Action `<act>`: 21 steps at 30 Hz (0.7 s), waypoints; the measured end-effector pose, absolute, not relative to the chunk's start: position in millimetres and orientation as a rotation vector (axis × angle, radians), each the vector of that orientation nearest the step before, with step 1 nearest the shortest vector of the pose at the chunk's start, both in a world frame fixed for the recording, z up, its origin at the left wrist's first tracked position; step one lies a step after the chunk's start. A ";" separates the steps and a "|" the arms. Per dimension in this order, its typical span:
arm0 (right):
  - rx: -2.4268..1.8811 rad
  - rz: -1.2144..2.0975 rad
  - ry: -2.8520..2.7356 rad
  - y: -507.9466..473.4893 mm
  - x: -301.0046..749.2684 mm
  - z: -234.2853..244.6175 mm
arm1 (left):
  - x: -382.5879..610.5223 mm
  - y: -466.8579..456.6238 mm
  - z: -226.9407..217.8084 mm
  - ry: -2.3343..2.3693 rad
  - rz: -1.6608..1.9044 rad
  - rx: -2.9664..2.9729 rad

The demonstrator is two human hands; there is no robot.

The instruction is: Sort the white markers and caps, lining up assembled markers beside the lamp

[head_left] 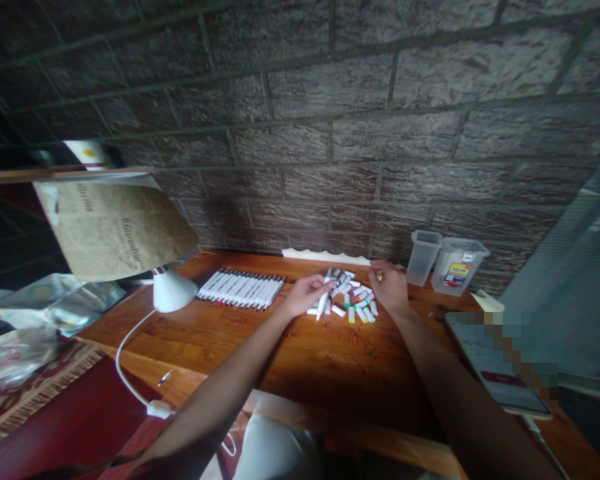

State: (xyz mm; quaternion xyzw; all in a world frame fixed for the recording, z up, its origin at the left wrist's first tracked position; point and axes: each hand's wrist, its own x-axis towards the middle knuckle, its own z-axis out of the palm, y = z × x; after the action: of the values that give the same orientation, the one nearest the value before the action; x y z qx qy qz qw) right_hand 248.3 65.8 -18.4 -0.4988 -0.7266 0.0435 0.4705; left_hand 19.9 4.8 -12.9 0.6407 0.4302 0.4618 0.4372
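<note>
My left hand [307, 295] is closed on a white marker [322, 308], which it holds near upright over the left side of a loose pile of marker caps [349, 301]. The caps are short and white with coloured ends, green, purple, yellow and others. At the pile's right edge, my right hand [391, 288] has its fingers pinched together. A small yellow-ended marker cap [380, 275] shows at its fingertips, partly hidden by them. Left of my left hand, several white markers [243, 289] lie side by side in a row on the wooden desk [300, 360].
A lamp [173, 291] with a newsprint shade stands at the left. Two clear plastic containers [460, 267] are at the back right, against the brick wall [305, 153]. A tablet [500, 363] with a cable lies at the right. A white wavy-edged strip [325, 256] lies along the wall.
</note>
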 end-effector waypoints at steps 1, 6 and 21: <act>-1.156 0.183 -1.837 61.7 242.5 -16.5 | 19.9 4.8 -12.9 1.070 1.149 1.593; -0.855 0.399 -2.245 38.3 214.4 -13.8 | 20.3 4.3 -11.1 1.066 1.208 1.564; -0.855 0.744 -2.444 44.9 225.3 -16.5 | 10.8 15.3 -7.4 1.204 1.620 1.263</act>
State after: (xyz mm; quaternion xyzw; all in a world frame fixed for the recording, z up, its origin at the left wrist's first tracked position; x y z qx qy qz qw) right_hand 225.3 44.9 -16.5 -0.3096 -0.8846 0.2692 0.2218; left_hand 10.8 15.3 -7.4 0.4927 0.4694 0.6317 0.3712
